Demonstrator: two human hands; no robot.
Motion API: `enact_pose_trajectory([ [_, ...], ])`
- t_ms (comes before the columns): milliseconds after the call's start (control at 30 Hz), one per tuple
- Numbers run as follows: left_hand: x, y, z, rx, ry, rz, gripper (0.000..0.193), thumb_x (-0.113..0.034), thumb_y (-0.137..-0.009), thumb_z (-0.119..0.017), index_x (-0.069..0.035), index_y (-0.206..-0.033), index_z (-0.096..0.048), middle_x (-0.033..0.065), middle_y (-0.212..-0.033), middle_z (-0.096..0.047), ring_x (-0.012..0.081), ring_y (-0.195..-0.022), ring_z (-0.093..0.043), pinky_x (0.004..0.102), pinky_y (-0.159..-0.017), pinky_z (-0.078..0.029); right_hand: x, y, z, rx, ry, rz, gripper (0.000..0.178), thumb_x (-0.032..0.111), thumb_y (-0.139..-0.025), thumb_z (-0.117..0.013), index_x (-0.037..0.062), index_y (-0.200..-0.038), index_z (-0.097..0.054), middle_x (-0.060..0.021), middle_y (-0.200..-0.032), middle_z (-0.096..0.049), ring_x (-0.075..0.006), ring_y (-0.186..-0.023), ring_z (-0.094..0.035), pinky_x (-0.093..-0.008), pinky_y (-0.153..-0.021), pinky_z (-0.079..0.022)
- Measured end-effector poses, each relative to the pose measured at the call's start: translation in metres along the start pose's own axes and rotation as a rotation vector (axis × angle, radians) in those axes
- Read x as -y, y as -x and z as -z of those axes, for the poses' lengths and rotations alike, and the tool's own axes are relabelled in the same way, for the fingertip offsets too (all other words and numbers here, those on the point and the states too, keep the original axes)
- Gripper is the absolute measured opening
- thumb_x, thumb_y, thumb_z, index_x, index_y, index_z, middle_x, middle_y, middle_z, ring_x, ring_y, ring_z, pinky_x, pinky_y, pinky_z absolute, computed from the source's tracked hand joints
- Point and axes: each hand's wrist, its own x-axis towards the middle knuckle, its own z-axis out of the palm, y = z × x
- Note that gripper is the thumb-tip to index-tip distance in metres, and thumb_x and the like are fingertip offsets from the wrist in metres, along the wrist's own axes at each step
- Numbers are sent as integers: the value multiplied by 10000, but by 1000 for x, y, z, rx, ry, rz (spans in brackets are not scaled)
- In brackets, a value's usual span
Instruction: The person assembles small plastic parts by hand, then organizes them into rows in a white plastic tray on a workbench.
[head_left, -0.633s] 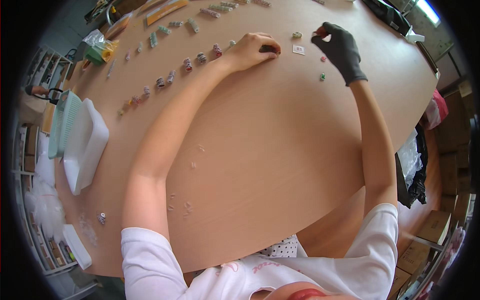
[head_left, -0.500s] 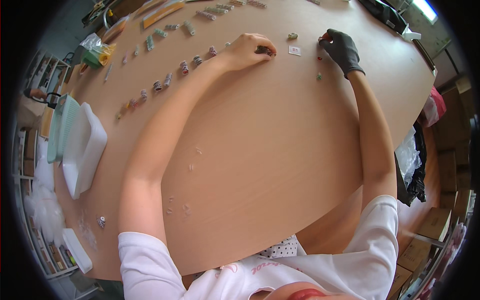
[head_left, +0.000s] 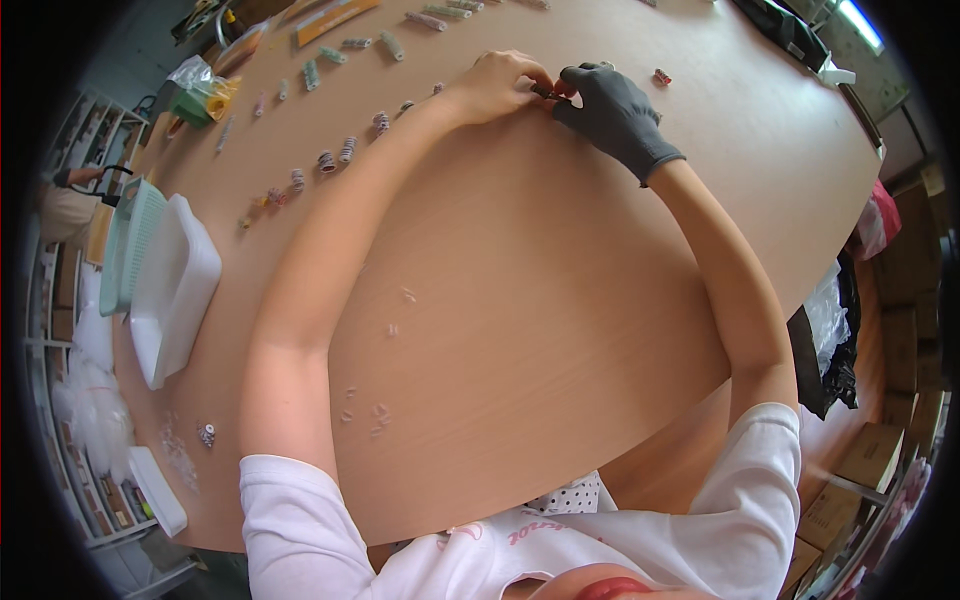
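My bare left hand is closed on a small dark thing, mostly hidden by the fingers. My right hand, in a dark grey glove, meets it from the right, thumb and fingers pinched at the same dark thing. Just right of the glove lies a small dark red patterned roll. Behind my left forearm a row of small patterned rolls runs down to the left, among them a striped one and a dark one.
More rolls, such as a green one, lie along the far side. Clear plastic bits are scattered right of my left elbow. At the left edge stand a white tray and a mint basket. Another person's hand shows beyond them.
My right hand has moved left to meet my left hand. A dark red roll now lies where the glove was. The white card and small green piece near it are now covered from view.
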Motion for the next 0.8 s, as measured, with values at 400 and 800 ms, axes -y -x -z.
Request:
enact_pose_trajectory([
  [400, 13, -13, -2, -78, -16, 74, 242, -49, -812, -607, -66, -1016, -737, 113, -998, -724, 250, -931, -672, 373, -864, -524, 16, 21, 37, 284, -193, -206, 246, 260, -831, -694, 58, -968, -666, -41, -886, -674, -171, -724, -642, -338, -669, -507],
  [800, 16, -19, -2, -132, 57, 60, 363, 28, -782, -581, -73, -1109, -703, 119, -1145, -665, 262, -1021, -652, 371, -883, -533, -76, -10, 53, 50, -308, -261, 309, 318, -896, -675, 32, -1012, -699, -13, -806, -666, -94, -667, -574, -262, -627, -482],
])
